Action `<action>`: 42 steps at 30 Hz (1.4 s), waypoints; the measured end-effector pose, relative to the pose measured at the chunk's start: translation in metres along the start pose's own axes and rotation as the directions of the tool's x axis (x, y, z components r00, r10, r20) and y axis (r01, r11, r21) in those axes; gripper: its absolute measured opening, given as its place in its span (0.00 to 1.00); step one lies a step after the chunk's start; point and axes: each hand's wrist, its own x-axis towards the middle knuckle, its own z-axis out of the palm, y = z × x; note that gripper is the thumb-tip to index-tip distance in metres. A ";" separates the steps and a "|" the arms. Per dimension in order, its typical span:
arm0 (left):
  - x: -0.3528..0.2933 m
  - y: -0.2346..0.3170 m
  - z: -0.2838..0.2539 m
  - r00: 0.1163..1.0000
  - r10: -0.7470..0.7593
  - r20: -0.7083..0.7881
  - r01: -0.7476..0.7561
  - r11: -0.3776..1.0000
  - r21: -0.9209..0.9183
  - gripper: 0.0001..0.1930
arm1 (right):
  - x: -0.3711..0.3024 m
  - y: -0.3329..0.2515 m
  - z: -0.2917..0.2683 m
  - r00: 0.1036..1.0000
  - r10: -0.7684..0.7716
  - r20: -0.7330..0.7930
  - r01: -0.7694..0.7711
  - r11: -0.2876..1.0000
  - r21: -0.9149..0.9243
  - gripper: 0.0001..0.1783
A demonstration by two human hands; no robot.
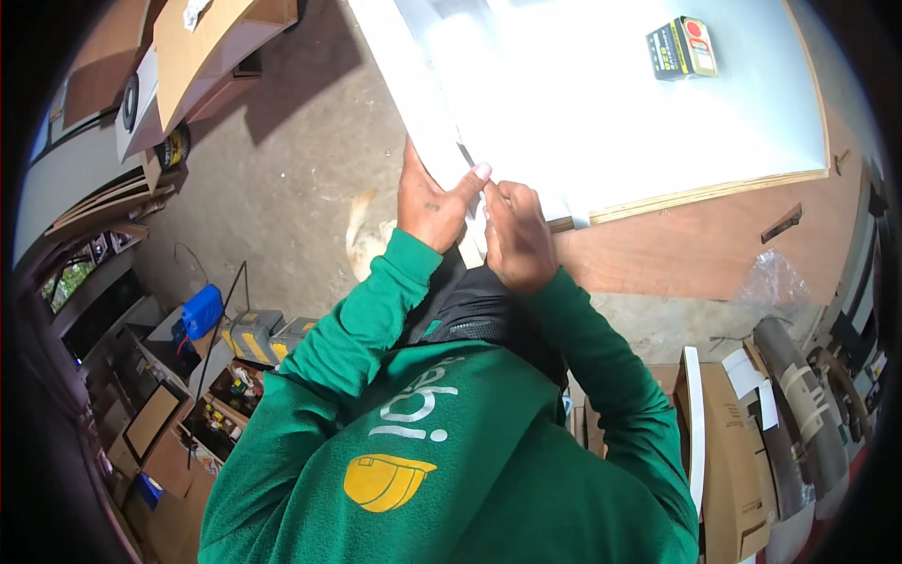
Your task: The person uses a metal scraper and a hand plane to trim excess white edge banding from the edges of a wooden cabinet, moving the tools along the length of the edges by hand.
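A long white panel strip runs up from my hands along the left side of a large white board. At its near end, my left hand grips the strip's edge, thumb on top and fingers partly hidden beneath. Beside it, my right hand is closed, its fingers curled by the left thumb tip. What the right hand holds is hidden by the fingers and glare. A thin dark strip or gap shows just past the left thumb; I cannot tell which.
A small black and yellow box sits on the white board, above a brown wooden sheet. Clear plastic lies at right. A pale furry animal is partly hidden below my left hand. Toolboxes and a blue container stand left.
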 end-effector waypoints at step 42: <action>0.005 -0.010 0.008 0.995 0.017 -0.096 -0.021 0.999 -0.034 0.29 | 0.014 0.010 0.007 0.986 -0.144 -0.083 0.142 0.990 -0.024 0.24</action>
